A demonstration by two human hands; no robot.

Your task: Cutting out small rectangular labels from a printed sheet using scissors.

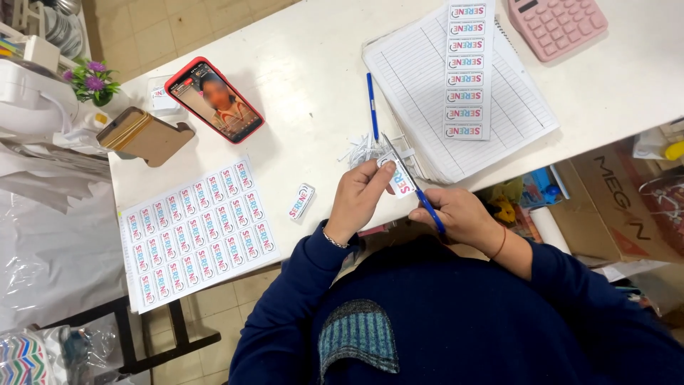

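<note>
While my left hand point(356, 196) pinches a small white label point(397, 175), my right hand point(459, 214) grips blue-handled scissors point(413, 182) cutting it; label sheet point(196, 232) lies left of both hands.

Pink calculator point(556, 25), beyond the lined notebook point(463, 93): top cut by frame edge. Phone point(215, 100) screen left of notebook: blurred. Scissors point(417, 189) handles near notebook's lower edge hidden inside right hand point(463, 217). Paper scraps point(363, 151) beside notebook: too small to count.
</note>
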